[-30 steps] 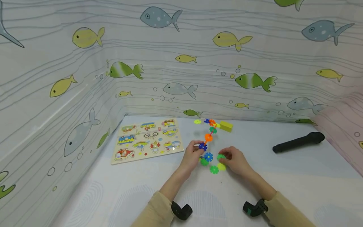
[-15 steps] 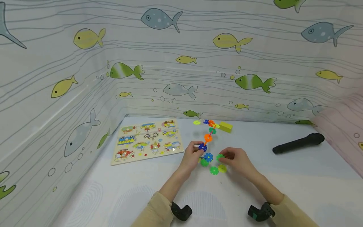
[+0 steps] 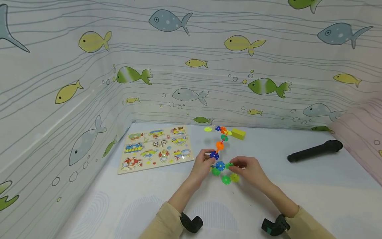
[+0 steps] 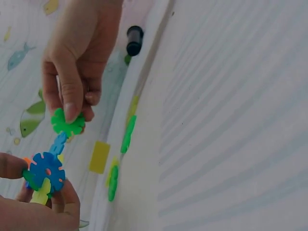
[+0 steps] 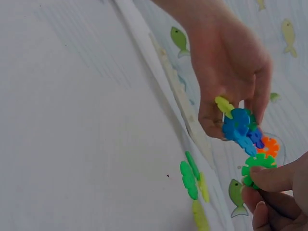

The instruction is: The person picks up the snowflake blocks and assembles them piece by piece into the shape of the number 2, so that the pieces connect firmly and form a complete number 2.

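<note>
My left hand (image 3: 201,164) holds a chain of joined snowflake discs by its dark blue disc (image 3: 214,155). From there the chain runs away over the table through an orange disc (image 3: 219,145) and several others. A lighter blue disc (image 3: 220,166) sits at the chain's near end. Between thumb and fingers, my right hand (image 3: 247,167) pinches a green snowflake disc (image 5: 257,166). In the left wrist view this green disc meets the edge of a light blue disc (image 4: 58,143); whether their slots are joined I cannot tell.
Loose green (image 3: 225,179) and yellow (image 3: 234,178) discs lie on the table below the hands. A wooden vehicle puzzle board (image 3: 156,149) is at the left, a yellow block (image 3: 238,134) behind the chain, a black microphone (image 3: 314,151) at the right. Fish-patterned sheeting (image 3: 191,79) walls the back.
My right hand has shifted slightly left, bringing the green disc from apart up to the blue disc and tilting it flatter. My left hand and the chain stay nearly still.
</note>
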Tool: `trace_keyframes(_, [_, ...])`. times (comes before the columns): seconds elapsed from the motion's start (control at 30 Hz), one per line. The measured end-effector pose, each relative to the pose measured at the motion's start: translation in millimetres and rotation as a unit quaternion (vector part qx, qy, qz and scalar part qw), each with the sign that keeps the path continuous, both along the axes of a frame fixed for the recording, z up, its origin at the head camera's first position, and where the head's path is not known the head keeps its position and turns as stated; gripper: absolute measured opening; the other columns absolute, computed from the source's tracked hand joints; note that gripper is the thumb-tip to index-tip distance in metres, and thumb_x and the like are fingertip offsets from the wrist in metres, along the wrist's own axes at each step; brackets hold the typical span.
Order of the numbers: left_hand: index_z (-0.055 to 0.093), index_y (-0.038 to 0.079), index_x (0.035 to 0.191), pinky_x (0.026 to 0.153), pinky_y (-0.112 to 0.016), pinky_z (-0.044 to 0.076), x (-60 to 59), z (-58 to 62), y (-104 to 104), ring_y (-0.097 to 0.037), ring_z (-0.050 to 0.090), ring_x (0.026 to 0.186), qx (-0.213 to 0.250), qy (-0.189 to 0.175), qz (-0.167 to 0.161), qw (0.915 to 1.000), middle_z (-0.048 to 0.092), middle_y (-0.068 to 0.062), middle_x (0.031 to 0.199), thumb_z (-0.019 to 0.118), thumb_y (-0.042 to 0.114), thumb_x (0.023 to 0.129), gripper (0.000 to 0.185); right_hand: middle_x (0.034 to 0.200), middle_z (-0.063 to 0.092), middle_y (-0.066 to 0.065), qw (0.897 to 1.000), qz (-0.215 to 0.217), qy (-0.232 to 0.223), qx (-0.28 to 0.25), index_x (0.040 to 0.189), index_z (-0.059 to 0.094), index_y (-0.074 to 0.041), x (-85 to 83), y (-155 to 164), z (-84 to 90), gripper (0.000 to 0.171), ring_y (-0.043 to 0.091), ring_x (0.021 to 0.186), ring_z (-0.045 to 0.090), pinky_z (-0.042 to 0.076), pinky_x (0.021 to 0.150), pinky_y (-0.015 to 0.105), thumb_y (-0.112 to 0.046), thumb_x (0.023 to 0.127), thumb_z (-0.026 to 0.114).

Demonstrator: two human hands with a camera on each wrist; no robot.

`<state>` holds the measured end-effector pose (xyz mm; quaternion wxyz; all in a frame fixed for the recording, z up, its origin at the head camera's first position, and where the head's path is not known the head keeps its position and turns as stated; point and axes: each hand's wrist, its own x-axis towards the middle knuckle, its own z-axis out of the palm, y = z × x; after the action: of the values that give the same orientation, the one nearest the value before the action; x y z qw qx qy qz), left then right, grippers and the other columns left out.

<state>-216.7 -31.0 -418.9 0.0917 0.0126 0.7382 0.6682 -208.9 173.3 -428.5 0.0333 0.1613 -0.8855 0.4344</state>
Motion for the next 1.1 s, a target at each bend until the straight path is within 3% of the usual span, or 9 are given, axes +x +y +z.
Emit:
trace_keyframes(0.37, [0.052, 0.01, 0.135, 0.081, -0.029, 0.046, 1.8, 0.3, -0.1, -0.026, 0.057, 0.102, -0.002, 0.004, 0.0, 1.0, 0.057, -0.013, 0.114, 0.051, 0.012, 0.1, 0.035, 0.094, 0.075, -0.002, 0.999, 0.027, 0.029, -0.019, 0.1, 0.08, -0.012, -1.4, 1.5, -3.2, 0.014, 0.011, 0.084, 0.066, 0.056, 0.074, 0.023, -0.008, 0.086, 0.077])
trace_keyframes(0.6, [0.053, 0.011, 0.135, 0.078, -0.027, 0.045, 0.9, 0.5, -0.9, -0.023, 0.056, 0.1, -0.003, 0.004, 0.006, 1.0, 0.058, -0.012, 0.115, 0.052, 0.013, 0.1, 0.035, 0.098, 0.077, 0.014, 0.996, 0.052, -0.032, -0.069, 0.114, 0.074, 0.001, -1.3, 2.3, -2.7, 0.024, 0.023, 0.085, 0.075, 0.06, 0.075, 0.026, -0.01, 0.094, 0.068])
trace_keyframes(0.83, [0.052, 0.011, 0.136, 0.081, -0.03, 0.046, 0.9, 0.8, -2.5, -0.025, 0.057, 0.104, 0.002, 0.006, 0.005, 1.0, 0.058, -0.013, 0.117, 0.051, 0.015, 0.1, 0.036, 0.093, 0.077, 0.006, 0.989, 0.029, -0.11, -0.094, 0.116, 0.075, -0.005, -5.6, 3.6, -5.7, 0.032, 0.022, 0.091, 0.072, 0.059, 0.083, 0.03, -0.03, 0.098, 0.064])
trace_keyframes(0.97, [0.052, 0.011, 0.136, 0.081, -0.03, 0.045, 0.4, 1.0, -2.5, -0.027, 0.057, 0.106, 0.003, 0.008, 0.006, 1.0, 0.058, -0.014, 0.117, 0.052, 0.014, 0.1, 0.036, 0.101, 0.077, 0.008, 0.978, 0.021, -0.16, -0.135, 0.12, 0.072, -0.004, -5.8, 4.0, -5.6, 0.033, 0.024, 0.099, 0.072, 0.057, 0.092, 0.032, -0.028, 0.097, 0.065])
trace_keyframes(1.1, [0.052, 0.011, 0.135, 0.081, -0.03, 0.044, -0.3, -0.2, -1.7, -0.027, 0.057, 0.105, 0.004, 0.008, 0.004, 1.0, 0.058, -0.014, 0.116, 0.051, 0.012, 0.1, 0.035, 0.102, 0.077, 0.01, 0.972, 0.015, -0.176, -0.157, 0.117, 0.073, -0.002, -5.0, 3.5, -6.4, 0.029, 0.026, 0.102, 0.072, 0.056, 0.093, 0.032, -0.021, 0.096, 0.068])
